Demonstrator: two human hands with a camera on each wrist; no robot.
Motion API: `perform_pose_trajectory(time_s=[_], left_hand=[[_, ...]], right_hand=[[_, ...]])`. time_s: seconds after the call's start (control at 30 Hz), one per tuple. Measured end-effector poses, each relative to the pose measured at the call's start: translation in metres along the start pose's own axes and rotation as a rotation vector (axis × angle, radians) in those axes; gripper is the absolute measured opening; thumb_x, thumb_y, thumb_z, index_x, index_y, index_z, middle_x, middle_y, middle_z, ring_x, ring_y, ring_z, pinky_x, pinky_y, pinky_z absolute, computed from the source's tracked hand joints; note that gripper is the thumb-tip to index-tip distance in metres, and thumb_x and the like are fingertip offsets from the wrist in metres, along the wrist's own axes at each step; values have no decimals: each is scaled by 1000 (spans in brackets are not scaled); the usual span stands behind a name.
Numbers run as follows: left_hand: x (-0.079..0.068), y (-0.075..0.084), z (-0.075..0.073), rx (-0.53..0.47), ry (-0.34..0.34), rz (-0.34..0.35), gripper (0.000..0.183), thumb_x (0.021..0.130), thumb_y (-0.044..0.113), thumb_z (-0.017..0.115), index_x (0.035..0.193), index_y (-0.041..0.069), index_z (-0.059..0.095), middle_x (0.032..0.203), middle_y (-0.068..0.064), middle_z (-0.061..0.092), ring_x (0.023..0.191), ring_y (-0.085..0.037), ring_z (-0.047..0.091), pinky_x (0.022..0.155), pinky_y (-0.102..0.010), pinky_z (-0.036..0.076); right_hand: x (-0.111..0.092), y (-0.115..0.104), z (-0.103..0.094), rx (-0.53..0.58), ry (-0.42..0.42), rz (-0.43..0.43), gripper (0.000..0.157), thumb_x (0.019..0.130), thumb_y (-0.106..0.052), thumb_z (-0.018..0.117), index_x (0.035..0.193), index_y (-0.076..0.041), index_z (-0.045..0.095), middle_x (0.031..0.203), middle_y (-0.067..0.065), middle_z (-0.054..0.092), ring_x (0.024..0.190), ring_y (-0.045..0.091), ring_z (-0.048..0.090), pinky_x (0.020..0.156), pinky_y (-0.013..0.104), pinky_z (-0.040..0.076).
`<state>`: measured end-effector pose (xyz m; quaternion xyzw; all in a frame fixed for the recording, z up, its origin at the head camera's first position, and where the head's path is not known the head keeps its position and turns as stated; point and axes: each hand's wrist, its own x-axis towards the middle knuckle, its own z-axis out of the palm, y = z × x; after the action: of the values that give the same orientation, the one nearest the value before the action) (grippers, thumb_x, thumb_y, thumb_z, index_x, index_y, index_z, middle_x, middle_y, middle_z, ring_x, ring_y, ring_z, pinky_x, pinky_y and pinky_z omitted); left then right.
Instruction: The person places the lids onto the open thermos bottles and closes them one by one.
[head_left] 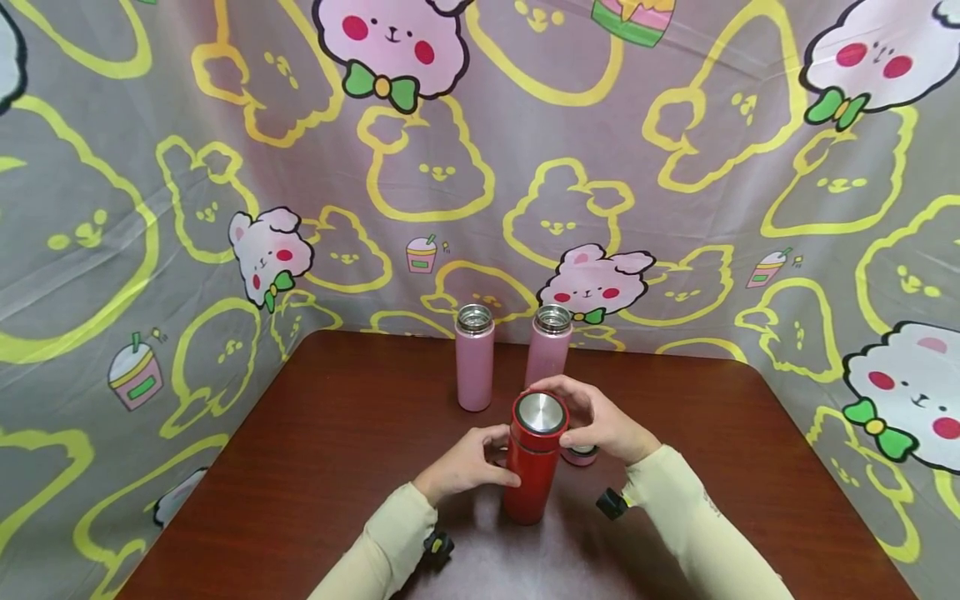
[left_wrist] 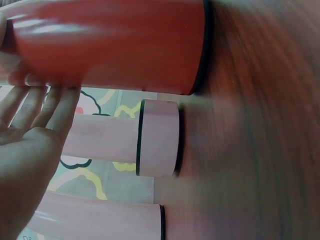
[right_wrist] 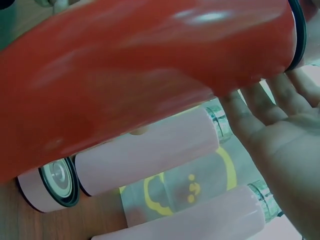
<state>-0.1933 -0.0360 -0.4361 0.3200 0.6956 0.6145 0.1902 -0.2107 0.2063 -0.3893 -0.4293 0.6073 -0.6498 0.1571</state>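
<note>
A tall red thermos bottle (head_left: pixel 531 487) stands upright on the table, with a steel-topped lid (head_left: pixel 542 412) on it. My left hand (head_left: pixel 468 462) holds its body from the left, thumb in front and fingers reaching behind. At the top right, my right hand (head_left: pixel 600 417) grips around the lid, thumb at the near side and fingers at the far side. The right wrist view shows the fingers reaching under the red surface near a dark ring (right_wrist: pixel 299 35). Close behind the bottle is a small pink cap (head_left: pixel 581 457), partly hidden by the right hand.
Two pink thermos bottles stand farther back, the left one (head_left: pixel 475 367) and the right one (head_left: pixel 549 354), both with bare steel necks. The brown wooden table (head_left: pixel 360 417) ends at a cartoon-print cloth (head_left: pixel 450 183) hanging around its back and sides.
</note>
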Motion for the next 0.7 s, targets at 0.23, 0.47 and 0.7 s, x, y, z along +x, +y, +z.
perform_pose_trajectory(time_s=[0.23, 0.47, 0.7], left_hand=[[-1, 0, 1, -17, 1, 15, 53, 77, 1, 74, 126, -1, 53, 116, -7, 63, 103, -12, 60, 93, -43, 46], [0, -3, 0, -2, 0, 10, 53, 77, 1, 74, 126, -1, 53, 116, -6, 63, 103, -11, 60, 93, -44, 46], [6, -26, -2, -5, 3, -1, 55, 78, 3, 74, 129, 3, 53, 118, -5, 62, 105, -12, 59, 94, -44, 45]], right_hand=[[-4, -1, 8, -97, 116, -11, 56, 80, -7, 71, 129, 1, 45, 119, 16, 60, 106, 27, 59, 88, 42, 49], [-5, -1, 12, -186, 183, -9, 58, 77, -10, 75, 126, -1, 45, 116, 16, 60, 102, 28, 60, 86, 42, 50], [-3, 0, 9, 0, 47, -47, 51, 92, -15, 46, 137, 3, 33, 133, 18, 45, 121, 29, 46, 99, 44, 40]])
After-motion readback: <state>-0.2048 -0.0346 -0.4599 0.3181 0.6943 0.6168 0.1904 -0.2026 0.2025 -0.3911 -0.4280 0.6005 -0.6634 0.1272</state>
